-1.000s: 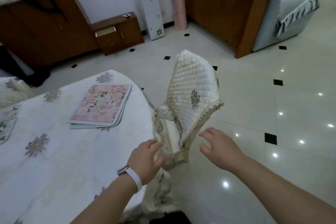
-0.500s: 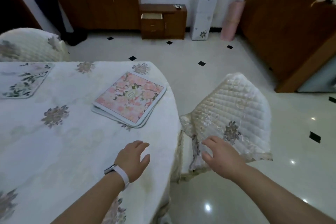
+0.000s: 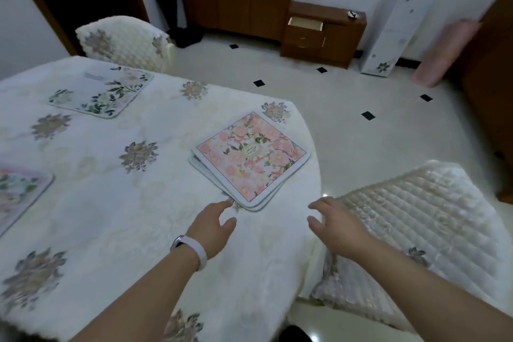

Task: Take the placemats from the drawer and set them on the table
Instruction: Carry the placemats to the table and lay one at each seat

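- Quilted white cloth with grey-brown flower sprigs, over table [image 3: 133,219], filling left and centre of view.
- Stack of pink placemats [image 3: 251,158] on the cloth near the right rim, 12 o'clock from the hands. Looks like three, edges fanned at the near corner.
- Two singles already laid: green-floral placemat [image 3: 101,93] at 10 o'clock, edge placemat [image 3: 19,191] at 9 o'clock, cut by the frame.
- Left hand [image 3: 212,226] over the cloth, fingers apart, loosely bent, empty. Tips just short of the stack's near corner. White wristband [image 3: 194,250] on the wrist.
- Right hand [image 3: 337,226] at 3 o'clock of the left, fingers spread, empty, above the rim beside quilted chair cover [image 3: 422,219]. Contact with the cover: cannot tell.
- Step in hand, as judged: take the top mat off the stack and carry it to an unset place.
- To do well: pin the lower mats with one hand, work a thumb under the top corner only, lift flat. Draw toward table centre, since the stack sits close to the rim; avoid rucking the cloth.
- Writing: script in the cream medallion on the top mat, too small to read. No brand made out.
- Far off at 1 o'clock: open drawer [image 3: 305,25] in low brown cabinet [image 3: 341,41].
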Demonstrator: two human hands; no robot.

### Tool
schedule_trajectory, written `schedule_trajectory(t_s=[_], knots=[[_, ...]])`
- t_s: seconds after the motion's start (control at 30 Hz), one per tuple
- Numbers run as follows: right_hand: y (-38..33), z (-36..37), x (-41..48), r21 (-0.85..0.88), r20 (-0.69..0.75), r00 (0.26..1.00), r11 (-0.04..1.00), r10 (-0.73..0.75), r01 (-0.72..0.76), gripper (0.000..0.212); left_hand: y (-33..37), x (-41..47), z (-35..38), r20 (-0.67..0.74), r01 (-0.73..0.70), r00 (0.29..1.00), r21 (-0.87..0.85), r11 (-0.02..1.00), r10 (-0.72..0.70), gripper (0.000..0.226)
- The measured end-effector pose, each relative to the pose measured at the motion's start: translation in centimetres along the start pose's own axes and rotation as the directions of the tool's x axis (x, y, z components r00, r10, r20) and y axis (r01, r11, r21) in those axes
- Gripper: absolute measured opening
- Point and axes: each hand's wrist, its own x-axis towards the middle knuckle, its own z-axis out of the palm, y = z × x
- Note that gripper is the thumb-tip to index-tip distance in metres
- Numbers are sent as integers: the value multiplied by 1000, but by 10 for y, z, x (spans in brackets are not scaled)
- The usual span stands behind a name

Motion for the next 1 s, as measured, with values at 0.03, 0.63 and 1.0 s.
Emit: schedule_trajectory(t_s=[0.03,0.63,1.0], knots=[[2,-1,12,9,0,1000,1000,-9,9,43,1,4,-2,-6,14,1000,-15,1000,-14,44],[44,7,262,72,30,998,995,61,-63,47,22,136,15,-127,432,790,-577,693,-599,36],[28,6,326,128,50,997,989,66,-72,41,21,171,10,-120,517,631,-671,531,-766,51]])
